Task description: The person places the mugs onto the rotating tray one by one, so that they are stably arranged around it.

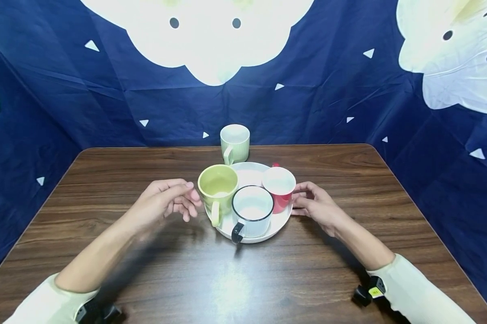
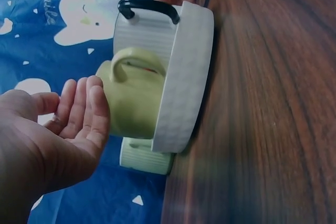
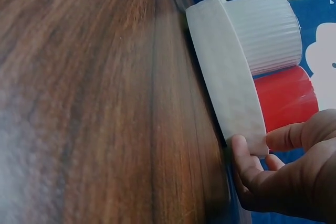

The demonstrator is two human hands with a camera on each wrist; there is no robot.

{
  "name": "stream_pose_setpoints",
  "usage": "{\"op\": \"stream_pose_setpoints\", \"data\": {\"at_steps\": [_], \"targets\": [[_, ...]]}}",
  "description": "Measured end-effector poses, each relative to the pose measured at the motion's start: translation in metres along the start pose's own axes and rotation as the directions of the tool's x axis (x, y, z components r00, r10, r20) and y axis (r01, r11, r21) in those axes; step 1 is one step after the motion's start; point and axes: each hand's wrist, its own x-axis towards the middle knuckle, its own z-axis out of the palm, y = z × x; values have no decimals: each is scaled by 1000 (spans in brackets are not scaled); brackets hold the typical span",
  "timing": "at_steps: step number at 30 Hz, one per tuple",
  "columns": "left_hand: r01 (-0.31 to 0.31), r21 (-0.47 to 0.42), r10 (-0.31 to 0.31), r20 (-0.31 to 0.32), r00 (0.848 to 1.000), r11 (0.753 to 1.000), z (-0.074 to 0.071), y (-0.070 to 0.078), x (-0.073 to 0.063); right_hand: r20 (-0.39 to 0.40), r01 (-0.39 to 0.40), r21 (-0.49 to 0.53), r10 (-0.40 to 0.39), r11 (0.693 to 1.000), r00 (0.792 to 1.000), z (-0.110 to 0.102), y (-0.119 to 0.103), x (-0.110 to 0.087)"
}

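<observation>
A round white dish (image 1: 281, 223) with a raised wall stands on the table, holding three mugs. They are a yellow-green mug (image 1: 218, 182) at the left, a white enamel mug (image 1: 252, 211) with black rim and handle in front, and a red mug with white inside (image 1: 281, 198) at the right. My left hand (image 1: 168, 198) hovers beside the yellow-green mug, fingers loosely bent and holding nothing. At the dish's right edge, my right hand (image 1: 314, 204) pinches the wall: in the right wrist view its thumb (image 3: 286, 137) lies by the rim and fingertips press the outer side.
Behind the dish, near the table's back edge, stands a pale green ribbed mug (image 1: 235, 144). The brown wooden table (image 1: 178, 279) ends at a dark blue cloth backdrop (image 1: 166, 108) with white cloud shapes.
</observation>
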Motion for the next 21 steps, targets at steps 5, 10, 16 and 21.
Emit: {"op": "stream_pose_setpoints", "data": {"at_steps": [5,10,16,21], "targets": [[7,-12,-8,-10,1000,1000,-5,-3,2,-20,1,0,-1,1000,1000,0,0,4],[32,-43,-34,-44,998,999,-11,-7,5,-30,1,4,-1,1000,1000,0,-2,8],[52,-43,-56,-83,995,998,-20,-10,8,-37,9,-3,-9,1000,999,-1,-2,11],[52,-25,-54,-99,994,998,-27,-11,12,-46,9,-15,-10,1000,999,-1,-4,14]]}}
